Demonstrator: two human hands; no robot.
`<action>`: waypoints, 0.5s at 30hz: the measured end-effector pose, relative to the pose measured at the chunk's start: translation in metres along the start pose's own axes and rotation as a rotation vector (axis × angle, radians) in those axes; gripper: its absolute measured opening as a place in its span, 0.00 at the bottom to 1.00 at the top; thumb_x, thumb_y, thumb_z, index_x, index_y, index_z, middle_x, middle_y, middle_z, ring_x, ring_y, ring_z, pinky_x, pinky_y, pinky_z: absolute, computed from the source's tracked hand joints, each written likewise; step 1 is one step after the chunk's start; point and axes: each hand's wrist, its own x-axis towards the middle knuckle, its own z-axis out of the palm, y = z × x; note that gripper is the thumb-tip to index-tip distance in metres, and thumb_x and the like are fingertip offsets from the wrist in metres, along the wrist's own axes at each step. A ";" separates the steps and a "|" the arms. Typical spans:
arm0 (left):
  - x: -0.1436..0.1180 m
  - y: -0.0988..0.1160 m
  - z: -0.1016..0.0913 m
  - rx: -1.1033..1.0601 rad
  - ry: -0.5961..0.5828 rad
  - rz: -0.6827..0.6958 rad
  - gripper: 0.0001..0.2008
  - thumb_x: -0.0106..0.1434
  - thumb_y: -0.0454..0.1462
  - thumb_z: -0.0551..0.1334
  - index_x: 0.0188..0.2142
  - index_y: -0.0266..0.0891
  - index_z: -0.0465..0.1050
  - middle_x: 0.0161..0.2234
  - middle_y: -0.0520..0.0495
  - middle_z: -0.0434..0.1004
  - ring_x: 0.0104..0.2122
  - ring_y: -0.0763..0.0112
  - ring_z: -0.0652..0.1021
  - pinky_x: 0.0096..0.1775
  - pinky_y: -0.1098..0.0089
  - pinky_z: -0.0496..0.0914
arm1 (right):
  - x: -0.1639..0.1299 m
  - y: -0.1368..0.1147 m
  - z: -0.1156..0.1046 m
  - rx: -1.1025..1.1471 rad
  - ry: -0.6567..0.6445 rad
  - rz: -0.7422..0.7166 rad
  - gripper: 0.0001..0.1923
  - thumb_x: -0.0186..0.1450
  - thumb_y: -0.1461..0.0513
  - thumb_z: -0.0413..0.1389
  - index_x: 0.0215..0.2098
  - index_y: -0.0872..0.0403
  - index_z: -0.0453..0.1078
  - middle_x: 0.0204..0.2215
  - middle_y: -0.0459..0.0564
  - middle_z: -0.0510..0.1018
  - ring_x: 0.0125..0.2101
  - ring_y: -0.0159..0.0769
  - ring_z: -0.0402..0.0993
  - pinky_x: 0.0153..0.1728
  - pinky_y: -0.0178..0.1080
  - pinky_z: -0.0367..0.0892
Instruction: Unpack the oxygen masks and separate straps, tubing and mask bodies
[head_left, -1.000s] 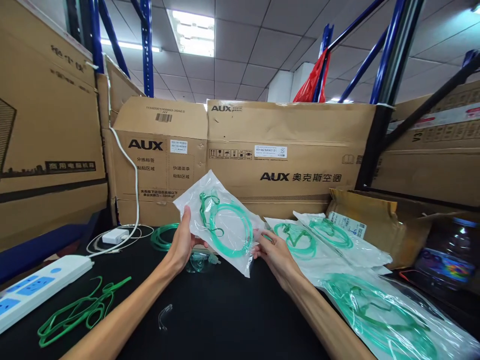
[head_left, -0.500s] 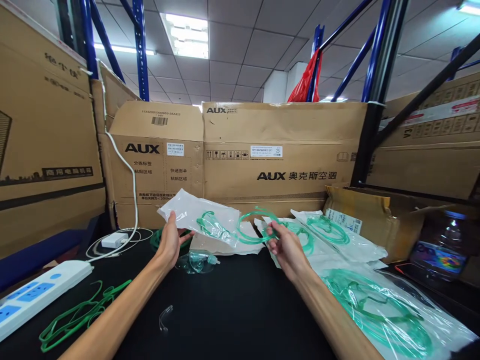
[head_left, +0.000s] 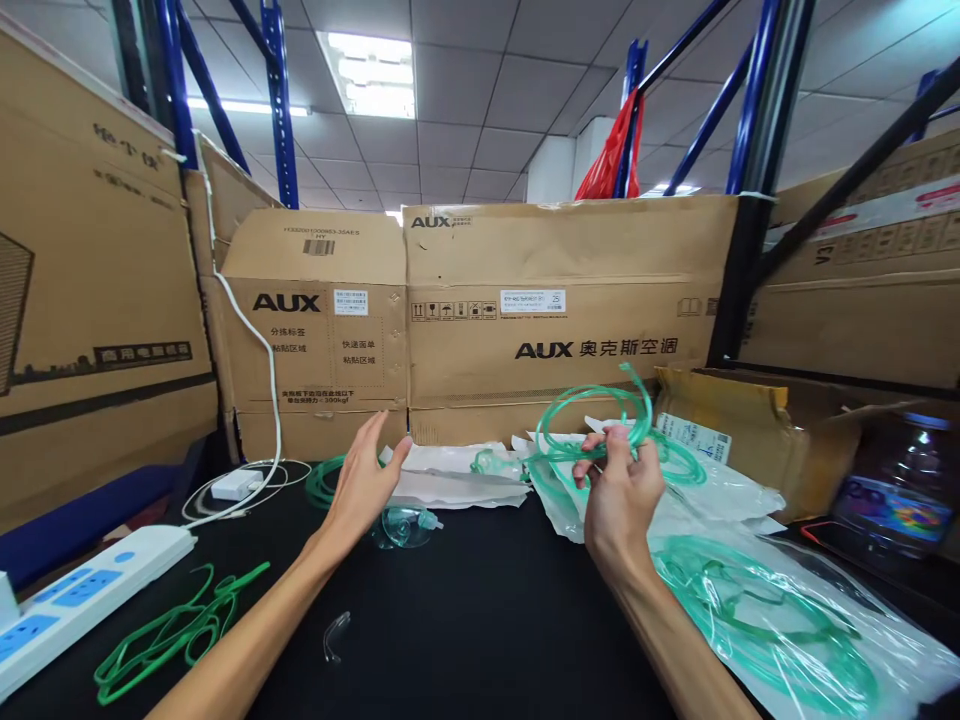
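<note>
My right hand point(head_left: 624, 490) is closed around a coil of clear green tubing point(head_left: 559, 410), lifted above the bags on the right. From the coil a translucent green end piece point(head_left: 495, 463) extends left over a white pouch point(head_left: 450, 480). With fingers stretched and thumb apart, my left hand point(head_left: 367, 475) is open and holds nothing, just left of that pouch. Below it on the black table lies a clear green mask point(head_left: 409, 527). Another green coil point(head_left: 322, 483) sits partly hidden behind the left hand.
Bagged green tubing point(head_left: 772, 620) covers the right side. Left are a green elastic strap point(head_left: 176, 630), a power strip point(head_left: 97, 590) and a white adapter point(head_left: 236, 485). A small clear curved piece point(head_left: 336, 637) lies near the front. Cardboard boxes point(head_left: 555, 320) line the back; a bottle point(head_left: 896, 490) stands right.
My left hand has let go of the clear-fronted pouch it held up. The green tubing is out of it, and my right hand has moved right and up with the coil.
</note>
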 end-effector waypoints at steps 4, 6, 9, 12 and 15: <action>0.015 0.022 0.019 0.191 -0.281 0.147 0.21 0.75 0.44 0.53 0.63 0.40 0.64 0.68 0.41 0.59 0.68 0.59 0.59 0.68 0.55 0.50 | -0.002 0.004 0.000 -0.025 -0.042 0.047 0.20 0.65 0.46 0.60 0.32 0.52 0.63 0.25 0.38 0.72 0.14 0.23 0.64 0.13 0.29 0.58; 0.027 0.029 0.038 0.290 -0.450 0.162 0.20 0.74 0.43 0.57 0.61 0.40 0.67 0.64 0.40 0.64 0.63 0.55 0.66 0.63 0.48 0.59 | -0.003 0.003 0.000 -0.035 -0.048 0.045 0.20 0.65 0.46 0.61 0.31 0.53 0.63 0.25 0.38 0.73 0.13 0.23 0.64 0.13 0.29 0.57; 0.043 0.032 0.068 0.457 -0.657 0.096 0.18 0.70 0.41 0.62 0.57 0.37 0.70 0.58 0.40 0.70 0.54 0.54 0.75 0.53 0.49 0.71 | 0.000 -0.003 0.001 -0.033 -0.012 -0.011 0.21 0.65 0.46 0.60 0.31 0.52 0.62 0.25 0.39 0.73 0.14 0.24 0.66 0.13 0.29 0.59; 0.050 0.031 0.093 0.612 -0.775 -0.018 0.18 0.70 0.41 0.63 0.57 0.37 0.69 0.56 0.40 0.72 0.50 0.57 0.76 0.50 0.52 0.74 | 0.005 -0.020 0.002 0.001 0.068 -0.108 0.18 0.67 0.47 0.58 0.34 0.51 0.60 0.26 0.37 0.72 0.15 0.23 0.66 0.15 0.29 0.61; 0.048 0.030 0.110 0.720 -0.827 -0.122 0.19 0.70 0.41 0.63 0.58 0.38 0.69 0.57 0.40 0.70 0.52 0.55 0.75 0.52 0.50 0.72 | 0.011 -0.048 0.004 0.035 0.097 -0.235 0.14 0.69 0.50 0.57 0.36 0.50 0.60 0.25 0.36 0.72 0.15 0.24 0.65 0.15 0.30 0.62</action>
